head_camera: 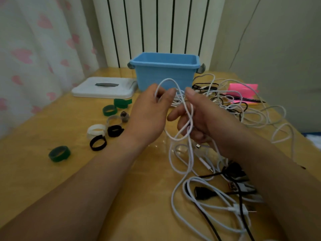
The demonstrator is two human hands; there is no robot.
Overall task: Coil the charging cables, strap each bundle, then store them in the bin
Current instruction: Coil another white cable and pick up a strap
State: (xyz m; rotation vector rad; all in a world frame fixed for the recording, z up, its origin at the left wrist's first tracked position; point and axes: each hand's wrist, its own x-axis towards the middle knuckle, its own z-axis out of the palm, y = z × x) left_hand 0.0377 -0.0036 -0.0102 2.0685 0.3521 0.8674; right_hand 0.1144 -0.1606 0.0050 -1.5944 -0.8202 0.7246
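**Trailing tail, crowded table: the coil can snag or spill**

The table (34,171) carries a wide tangle of cables (217,100), white and black, spread over its right half from near the bin down to the near edge. The bin (165,73) stands upright and open at the back, well apart from the straps and just behind the hands.

Both hands are raised over the middle of the table. The right hand (201,122) curls its fingers round a few loops of the white cable (190,117). The left hand (149,115) pinches the top of a fresh loop between thumb and fingertips. The rest of that cable hangs from the right hand and runs down into the tangle.

The main risk, as I judge it, is the tail. It crosses other cables and plugs, so a pull may drag neighbours along, catch on a plug or tighten a knot. The loops are few and uneven. If either grip eases, they probably spring open.

The straps (114,130) lie closed in rings on the left, out of reach of the busy hands. Fetching one means freeing the left hand, and the right must then hold the whole coil alone.
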